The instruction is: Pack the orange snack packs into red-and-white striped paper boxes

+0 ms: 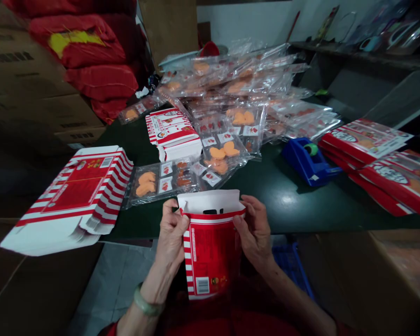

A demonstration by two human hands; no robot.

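I hold a red and white striped carton [210, 252] upright in front of me, its white top flap standing open. My left hand [171, 233] is closed on its left edge near the top. My right hand [254, 231] grips the right edge, fingers curled on the flap. Just beyond the carton, on the dark green table [283, 196], lie clear plastic packs with orange pieces [161, 179].
A stack of flat striped cartons [73, 196] lies at the left table edge, another [173, 130] further back. Several clear packs [238, 88] are heaped at the rear. A blue tape dispenser [306, 161] and filled red boxes [381, 158] sit right. Cardboard boxes stand left.
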